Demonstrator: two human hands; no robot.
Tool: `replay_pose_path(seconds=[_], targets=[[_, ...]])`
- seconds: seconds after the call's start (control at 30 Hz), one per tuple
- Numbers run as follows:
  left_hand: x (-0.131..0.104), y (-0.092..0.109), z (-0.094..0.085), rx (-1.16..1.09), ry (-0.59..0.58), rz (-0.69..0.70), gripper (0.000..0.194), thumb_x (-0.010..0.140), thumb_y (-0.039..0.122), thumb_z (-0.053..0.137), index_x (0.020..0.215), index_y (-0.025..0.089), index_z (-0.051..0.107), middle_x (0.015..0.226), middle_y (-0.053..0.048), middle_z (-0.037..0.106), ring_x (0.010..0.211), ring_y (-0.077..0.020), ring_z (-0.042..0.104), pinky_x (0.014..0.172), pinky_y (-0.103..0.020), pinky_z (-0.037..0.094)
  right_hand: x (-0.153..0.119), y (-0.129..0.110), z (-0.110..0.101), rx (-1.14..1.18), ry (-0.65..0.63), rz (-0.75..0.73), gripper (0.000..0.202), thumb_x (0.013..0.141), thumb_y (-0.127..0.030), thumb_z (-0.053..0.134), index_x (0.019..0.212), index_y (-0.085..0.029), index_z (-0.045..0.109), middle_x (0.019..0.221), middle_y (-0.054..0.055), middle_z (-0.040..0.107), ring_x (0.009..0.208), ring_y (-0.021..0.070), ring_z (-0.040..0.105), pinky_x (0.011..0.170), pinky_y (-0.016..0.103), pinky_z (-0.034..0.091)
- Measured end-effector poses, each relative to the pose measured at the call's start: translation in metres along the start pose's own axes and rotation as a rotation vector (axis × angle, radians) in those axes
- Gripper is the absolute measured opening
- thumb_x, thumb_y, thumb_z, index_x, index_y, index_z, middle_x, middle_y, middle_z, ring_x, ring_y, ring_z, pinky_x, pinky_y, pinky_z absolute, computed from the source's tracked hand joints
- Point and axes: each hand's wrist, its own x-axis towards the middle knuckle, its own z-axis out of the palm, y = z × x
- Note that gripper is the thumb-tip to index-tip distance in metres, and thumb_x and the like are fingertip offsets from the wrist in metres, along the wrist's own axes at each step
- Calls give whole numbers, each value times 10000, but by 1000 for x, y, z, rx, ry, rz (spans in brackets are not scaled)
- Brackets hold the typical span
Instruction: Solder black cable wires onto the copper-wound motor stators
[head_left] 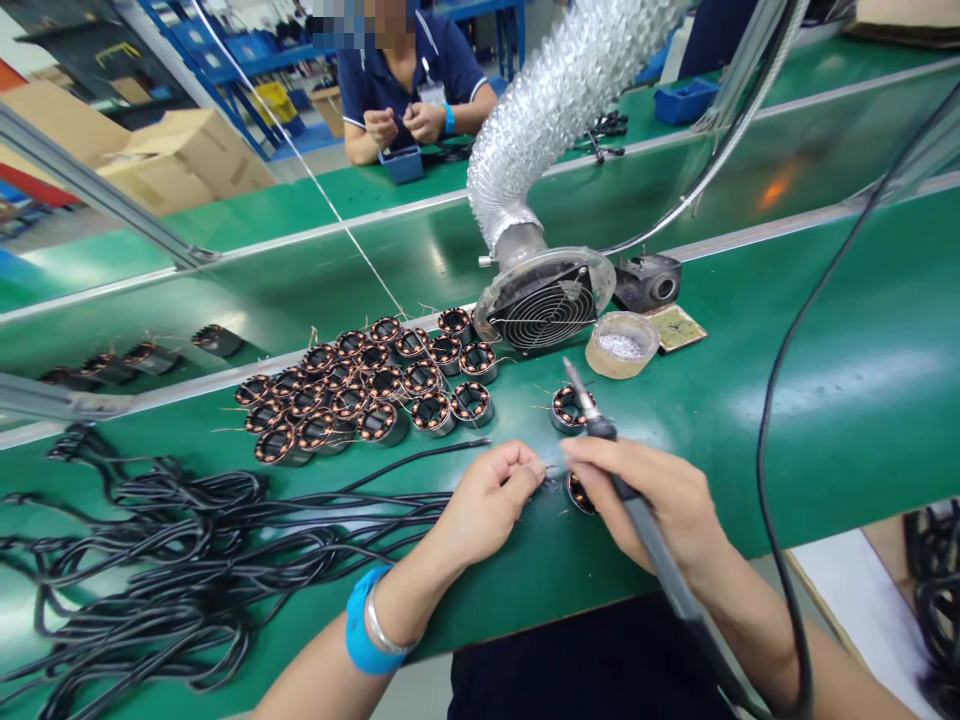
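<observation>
My right hand point(667, 500) is wrapped around a soldering iron point(602, 427), whose metal tip points up and away from me. Partly hidden beneath that hand lies a copper-wound motor stator point(579, 495). Thumb and forefinger of my left hand point(491, 500) are pinched together on thin wire ends point(551, 477) beside this stator. Just beyond the iron another stator point(568, 410) stands upright on the green bench. Black cables point(405, 505) run from the left toward my left hand; whether the pinched wires belong to them I cannot tell.
Several stators point(382, 385) stand grouped at the back, left of a fume extractor fan point(547, 310) with a foil duct point(525, 130). A round tub point(621, 345), a sponge point(675, 328) and an iron holder point(649, 283) sit right of it. A co-worker point(420, 90) sits opposite.
</observation>
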Motion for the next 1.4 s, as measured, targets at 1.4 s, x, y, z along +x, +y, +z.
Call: replay_pose_path(seconds=[1.4], targets=[[-7, -4, 21, -195, 182, -124, 339, 816, 481, 609, 690, 190, 491, 432, 107, 345, 395, -48, 210, 412, -195, 171, -19, 21, 13, 47, 65, 9, 260, 863, -53, 614, 1066, -216, 600, 906, 2, 702, 741, 116, 679, 715, 219, 563]])
